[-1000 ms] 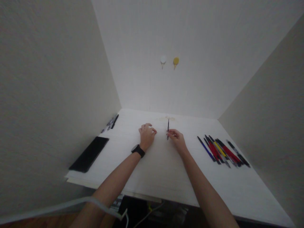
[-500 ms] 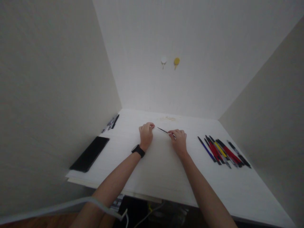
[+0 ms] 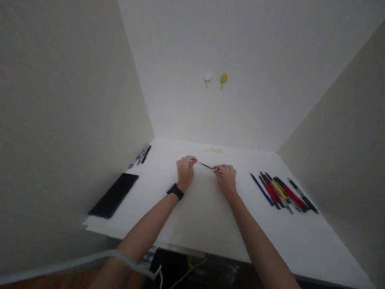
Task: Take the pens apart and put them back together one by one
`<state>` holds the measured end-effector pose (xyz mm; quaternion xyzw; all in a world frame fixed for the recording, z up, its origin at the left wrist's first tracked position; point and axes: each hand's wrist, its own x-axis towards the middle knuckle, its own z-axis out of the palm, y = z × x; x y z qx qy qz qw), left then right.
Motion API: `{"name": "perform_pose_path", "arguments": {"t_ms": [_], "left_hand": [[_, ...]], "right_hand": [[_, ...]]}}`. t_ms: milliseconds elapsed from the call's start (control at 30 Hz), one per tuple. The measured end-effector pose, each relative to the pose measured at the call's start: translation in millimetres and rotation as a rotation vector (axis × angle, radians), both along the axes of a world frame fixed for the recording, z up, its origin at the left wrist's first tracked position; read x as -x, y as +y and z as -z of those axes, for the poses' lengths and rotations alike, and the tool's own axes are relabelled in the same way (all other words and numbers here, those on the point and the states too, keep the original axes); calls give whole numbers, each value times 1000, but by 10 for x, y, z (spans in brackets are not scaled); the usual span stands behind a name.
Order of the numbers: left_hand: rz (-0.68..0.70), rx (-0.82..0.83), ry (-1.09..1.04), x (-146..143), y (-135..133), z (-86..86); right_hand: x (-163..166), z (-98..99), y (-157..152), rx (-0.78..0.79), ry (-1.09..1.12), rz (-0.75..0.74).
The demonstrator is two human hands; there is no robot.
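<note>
Over the middle of the white desk, my right hand (image 3: 225, 176) pinches a thin dark pen refill (image 3: 205, 165) near one end. The refill slants up and left, its far tip meeting the fingertips of my left hand (image 3: 185, 166). Those left fingers are closed in a pinch; a small pale bit shows at them, too small to name. A black watch (image 3: 175, 191) is on my left wrist.
Several pens (image 3: 275, 190) in black, red, yellow and blue lie at the right. A black flat case (image 3: 114, 195) rests at the left, with clear and black pen parts (image 3: 141, 155) behind it. Walls enclose the desk (image 3: 204, 224); two hooks (image 3: 223, 78) hang on the back one.
The gap between my left fingertips and the refill's tip has closed. My left hand has shifted slightly right; my right hand has hardly moved.
</note>
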<state>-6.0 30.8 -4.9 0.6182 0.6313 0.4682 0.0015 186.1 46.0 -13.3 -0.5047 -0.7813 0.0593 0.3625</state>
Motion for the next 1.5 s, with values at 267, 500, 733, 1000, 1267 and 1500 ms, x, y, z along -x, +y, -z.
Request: {"name": "perform_pose_path", "arguments": {"t_ms": [267,500,733,1000,1267,1500], "left_hand": [[41,-34,16,-10,-1,10],[123,-28,-35,-23,10,8],[246,-148,-215,-6,65,78],[232,-108,-153,-43,30,55],[-294,266,217,-27,-19,99],[-154,286,241,28,27,178]], "right_hand": [[10,-18,-16,-8,1,-6],[12,-16,-12,7,-4,-29],[7,-16,-26,16,-10,-122],[48,20,-31,-17,58,-160],[0,32,8,-41,154,-47],[21,9,-26,-65,119,-74]]}}
